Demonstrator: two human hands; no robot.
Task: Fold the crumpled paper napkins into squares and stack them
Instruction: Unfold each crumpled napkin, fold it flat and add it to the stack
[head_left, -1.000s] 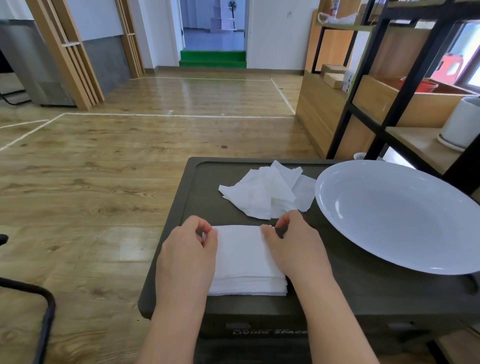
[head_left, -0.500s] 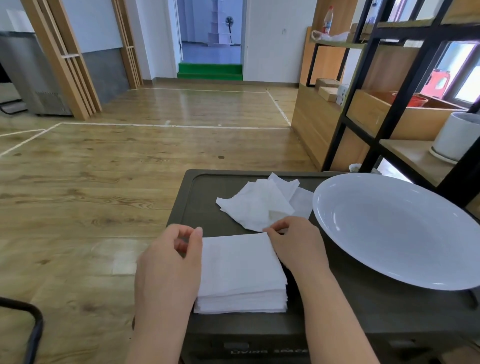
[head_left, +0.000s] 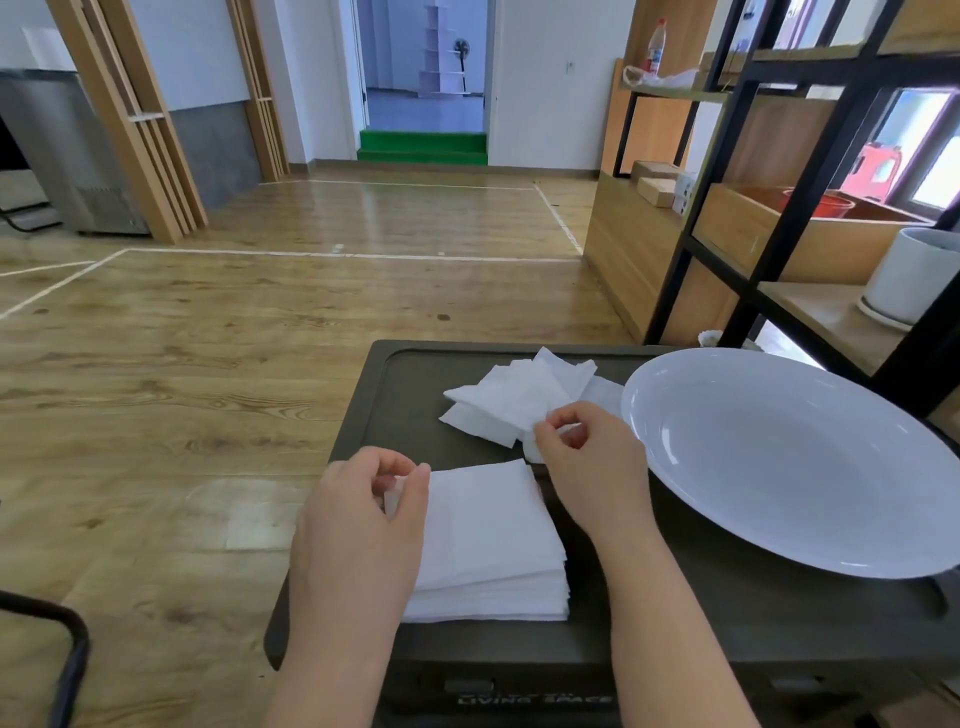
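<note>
Beyond the folded stack, the right hand pinches a loose napkin.

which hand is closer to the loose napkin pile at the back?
Right. The right hand pinches the near edge of the loose napkin pile. The left hand sits nearer the camera, at the folded stack's left edge, apart from the pile.

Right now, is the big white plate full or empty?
Empty. The big round white plate shows only its bare, shiny inside; the loose white paper napkins lie beside it on the dark table.
</note>
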